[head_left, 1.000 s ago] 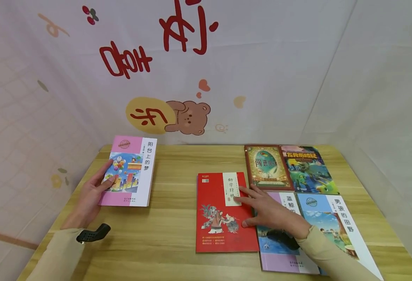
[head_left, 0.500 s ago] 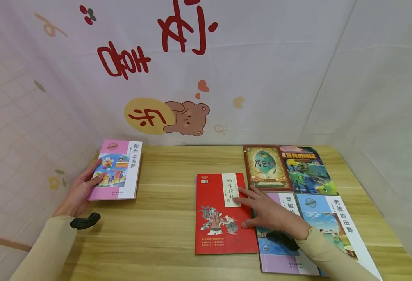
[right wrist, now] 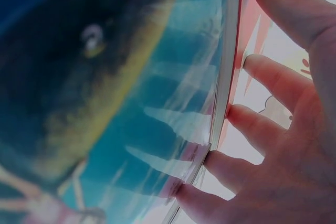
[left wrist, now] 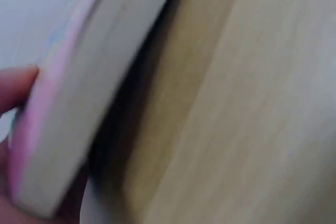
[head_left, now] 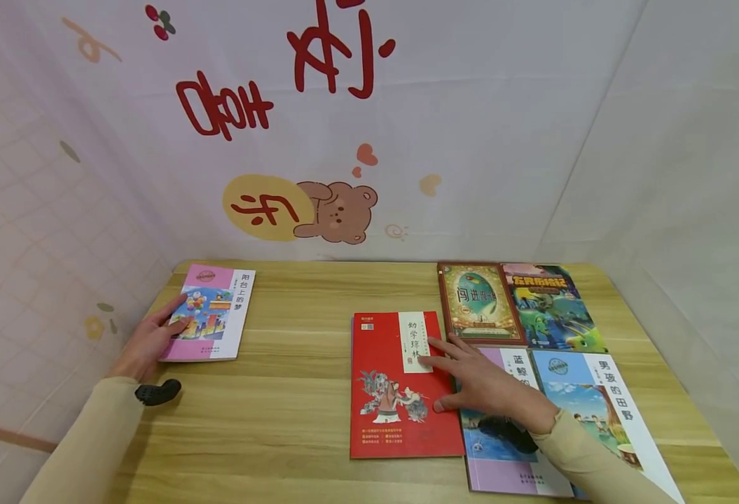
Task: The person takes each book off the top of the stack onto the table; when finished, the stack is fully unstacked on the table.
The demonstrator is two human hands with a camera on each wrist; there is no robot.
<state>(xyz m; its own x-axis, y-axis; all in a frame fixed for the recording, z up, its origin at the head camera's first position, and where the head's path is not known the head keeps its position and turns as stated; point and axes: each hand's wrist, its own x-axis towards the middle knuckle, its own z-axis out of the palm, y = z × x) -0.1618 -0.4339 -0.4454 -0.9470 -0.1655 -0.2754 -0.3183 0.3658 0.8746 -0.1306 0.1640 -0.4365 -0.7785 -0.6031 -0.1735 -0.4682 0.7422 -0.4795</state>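
Note:
At the left of the head view, my left hand (head_left: 145, 344) grips the near-left edge of a pink and white paperback book (head_left: 202, 348), thumb on its cover. In the left wrist view the book's page edge (left wrist: 79, 114) is tilted, with a dark gap between it and the wood, so part of it is off the table. My right hand (head_left: 485, 381) rests with spread fingers on the right side of a red book (head_left: 382, 350); its fingertips also touch the blue whale book (right wrist: 173, 103) beside it. The right wrist view shows those fingers fairly straight.
Right of the red book lie a brown-framed book (head_left: 482, 301), a colourful cartoon book (head_left: 548, 308) and a blue-white book (head_left: 596, 399), in a two-row block with the whale book. White printed cloth walls (head_left: 470, 126) stand behind and beside the wooden table (head_left: 268, 434).
My left hand has carried the pink book leftward and lowered it toward the table's far-left corner. My right hand and the other books have stayed in place.

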